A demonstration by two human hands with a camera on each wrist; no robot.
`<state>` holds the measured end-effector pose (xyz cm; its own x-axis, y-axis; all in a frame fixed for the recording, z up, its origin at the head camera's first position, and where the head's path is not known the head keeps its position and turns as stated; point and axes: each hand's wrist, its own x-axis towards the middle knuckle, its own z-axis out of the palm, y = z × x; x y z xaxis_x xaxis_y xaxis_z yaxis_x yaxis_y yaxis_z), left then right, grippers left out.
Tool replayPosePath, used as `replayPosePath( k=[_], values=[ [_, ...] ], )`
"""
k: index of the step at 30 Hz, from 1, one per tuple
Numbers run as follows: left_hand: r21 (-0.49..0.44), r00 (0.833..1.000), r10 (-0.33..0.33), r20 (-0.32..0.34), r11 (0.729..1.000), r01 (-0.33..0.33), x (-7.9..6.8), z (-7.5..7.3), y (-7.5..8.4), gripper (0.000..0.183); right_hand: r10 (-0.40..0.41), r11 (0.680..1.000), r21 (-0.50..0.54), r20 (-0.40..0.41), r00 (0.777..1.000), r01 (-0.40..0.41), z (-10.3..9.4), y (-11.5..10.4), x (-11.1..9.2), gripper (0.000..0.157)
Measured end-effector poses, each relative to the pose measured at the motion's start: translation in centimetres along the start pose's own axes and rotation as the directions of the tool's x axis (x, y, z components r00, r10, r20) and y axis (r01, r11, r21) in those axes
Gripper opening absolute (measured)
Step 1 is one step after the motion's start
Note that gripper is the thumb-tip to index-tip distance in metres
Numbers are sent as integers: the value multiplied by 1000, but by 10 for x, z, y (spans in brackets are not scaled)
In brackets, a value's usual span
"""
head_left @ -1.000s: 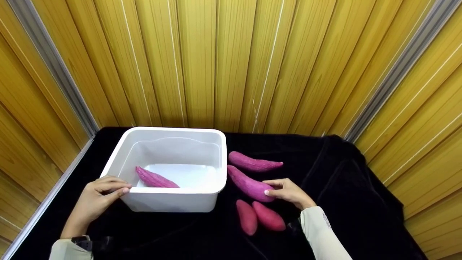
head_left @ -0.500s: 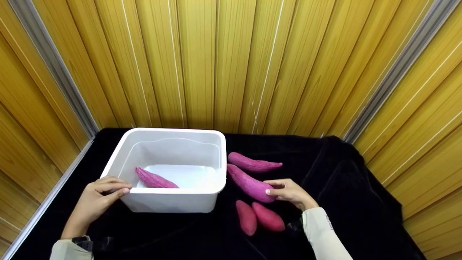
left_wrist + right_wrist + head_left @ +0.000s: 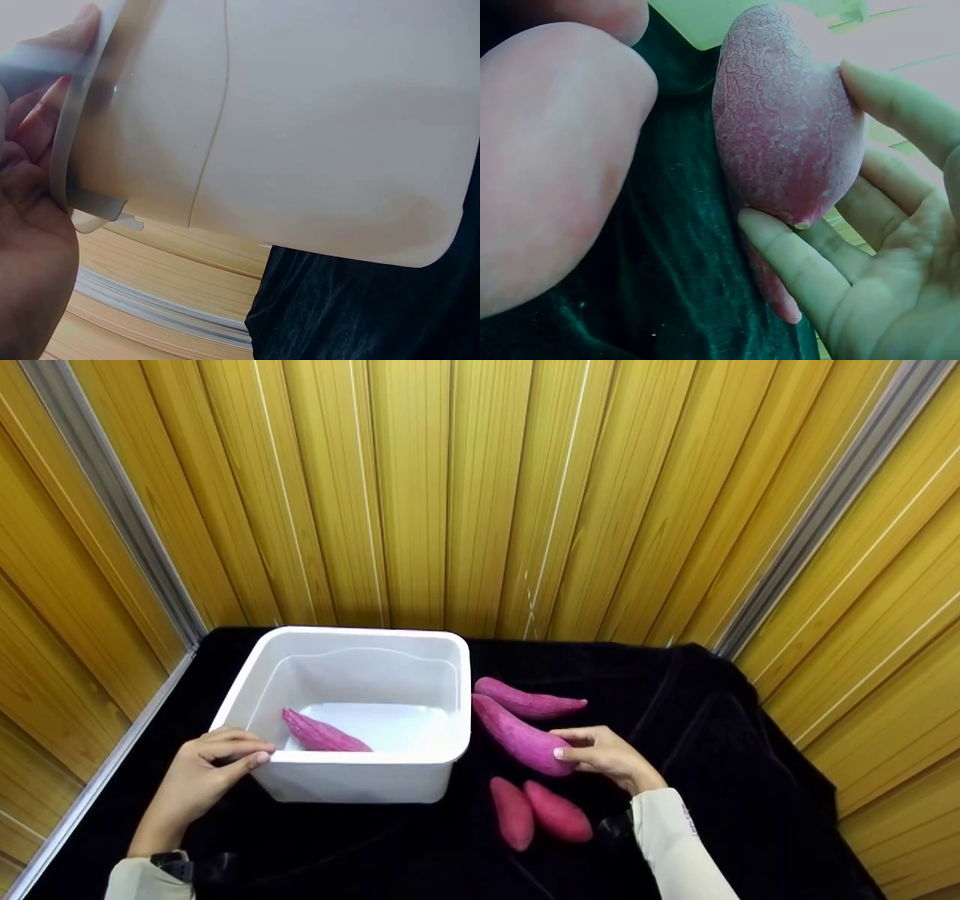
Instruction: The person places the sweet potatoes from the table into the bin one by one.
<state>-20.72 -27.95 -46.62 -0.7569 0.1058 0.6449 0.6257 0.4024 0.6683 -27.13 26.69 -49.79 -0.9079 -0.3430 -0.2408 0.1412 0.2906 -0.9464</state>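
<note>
My left hand (image 3: 199, 776) pinches the near left corner of a white plastic tub's rim (image 3: 360, 757); the left wrist view shows the thumb and fingers on both sides of the tub wall (image 3: 300, 135). One purple sweet potato (image 3: 326, 733) lies inside the tub. To the right of the tub, my right hand (image 3: 604, 756) grips the near end of a large purple sweet potato (image 3: 521, 735) between thumb and fingers. In the right wrist view this sweet potato (image 3: 784, 120) has wrinkled skin, and its far end is out of sight.
Another purple sweet potato (image 3: 532, 699) lies just behind the held one. Two smaller red sweet potatoes, the left one (image 3: 513, 814) and the right one (image 3: 559, 811), lie nearer. Black cloth (image 3: 720, 810) covers the table, with wood-patterned walls (image 3: 487, 495) at the back and sides.
My right hand has raised the large sweet potato slightly, shifting it a little up and right in the head view. The left hand and tub stay in place.
</note>
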Motion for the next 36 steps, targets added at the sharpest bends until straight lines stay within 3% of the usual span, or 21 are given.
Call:
replayPosePath(
  k=[23, 36],
  values=[
    [29, 998, -67, 9, 997, 67, 0, 0, 5, 28, -7, 1000, -30, -5, 1000, 7, -8, -31, -5, 52],
    [39, 998, -56, 8, 998, 55, 1, -1, 5, 29, -12, 999, -49, -22, 1000, 11, -13, -51, -6, 54]
  ],
)
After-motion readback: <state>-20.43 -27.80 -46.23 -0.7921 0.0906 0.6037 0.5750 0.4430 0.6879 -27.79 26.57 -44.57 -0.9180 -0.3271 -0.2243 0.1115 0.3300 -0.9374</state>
